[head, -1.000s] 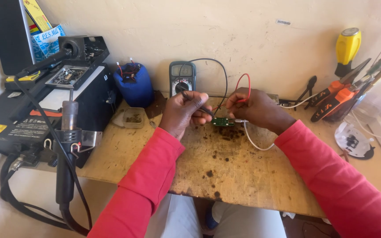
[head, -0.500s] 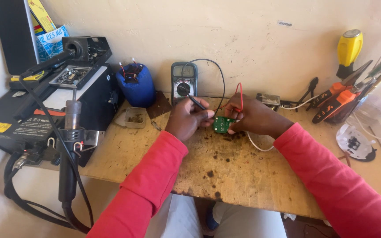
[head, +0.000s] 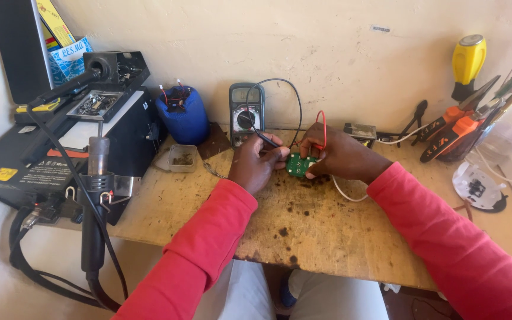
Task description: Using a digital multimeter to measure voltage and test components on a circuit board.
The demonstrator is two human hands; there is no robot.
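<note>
Mid-bench, near the wall: both hands meet over one small board.
board: small green circuit board [head: 300,164], pale round pads on its face, lying tilted on the stained wooden bench [head: 327,237] between the two hands.
left hand: left hand [head: 256,165] closed around a black probe [head: 266,140], tip pointed at the board's left edge; black lead runs up to the meter.
right hand: right hand [head: 333,155] pinching the board's right edge, fingers also closed on a red lead [head: 322,125] that loops up above the knuckles.
meter: grey multimeter [head: 246,112] upright against the wall, just behind the hands; can't read the screen.
small tray: clear square dish [head: 182,158] left of the hands, dark bits inside, can't tell what they are.
blue tub: blue round container [head: 184,112] beside the meter, wire clips sticking out the top.
metal tray: on the black station [head: 72,148] at left, shallow tray [head: 95,104] holding small parts.
right side: orange-handled pliers [head: 454,127] and a yellow-handled screwdriver [head: 466,62] leaning at the wall.
</note>
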